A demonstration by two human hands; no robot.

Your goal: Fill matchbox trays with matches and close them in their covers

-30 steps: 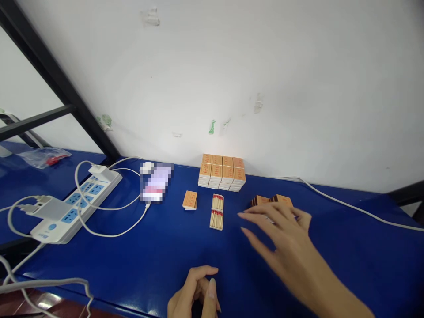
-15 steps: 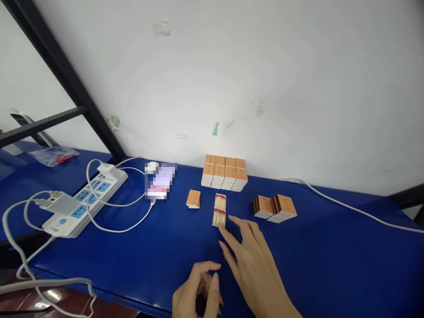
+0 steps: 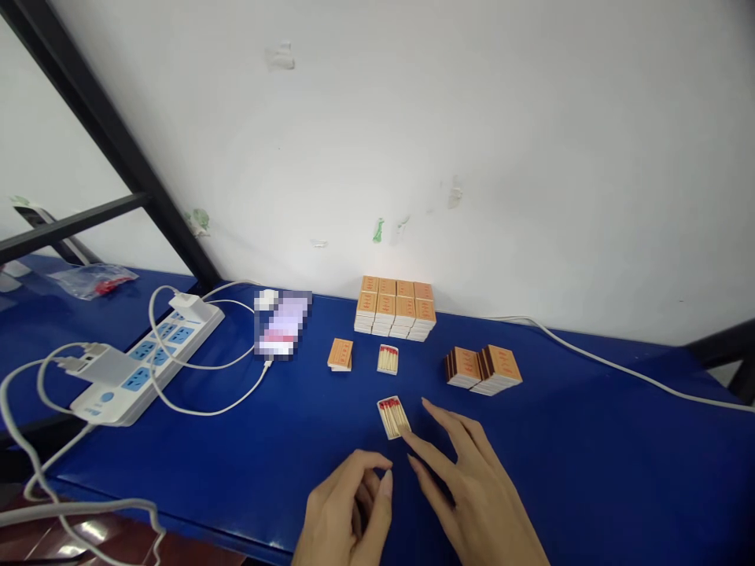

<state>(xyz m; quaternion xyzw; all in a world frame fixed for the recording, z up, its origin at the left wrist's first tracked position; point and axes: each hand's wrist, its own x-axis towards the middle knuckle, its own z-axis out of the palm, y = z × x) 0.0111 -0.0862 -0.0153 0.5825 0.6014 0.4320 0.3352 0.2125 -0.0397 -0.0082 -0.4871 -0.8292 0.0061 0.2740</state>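
A white matchbox tray of red-tipped matches (image 3: 392,416) lies on the blue table, with the index fingertip of my right hand (image 3: 472,479) touching its lower right corner. The other fingers of that hand are spread. Nearer the front edge, my left hand (image 3: 351,511) has its thumb and index finger curled towards each other, tips close, with nothing seen between them. A second tray of matches (image 3: 388,359) sits farther back. To its left are orange matchbox covers (image 3: 340,354), slightly askew.
Stacked orange matchboxes (image 3: 395,306) stand by the wall. More covers or boxes with dark sides (image 3: 484,369) stand at the right. At the left are a pixelated phone (image 3: 284,322), a white power strip (image 3: 141,369) and looping white cables. A black frame rises behind them.
The nearer tray has moved towards me, away from the other tray, with my right index finger on it. It is now slightly turned. My left hand has shifted slightly.
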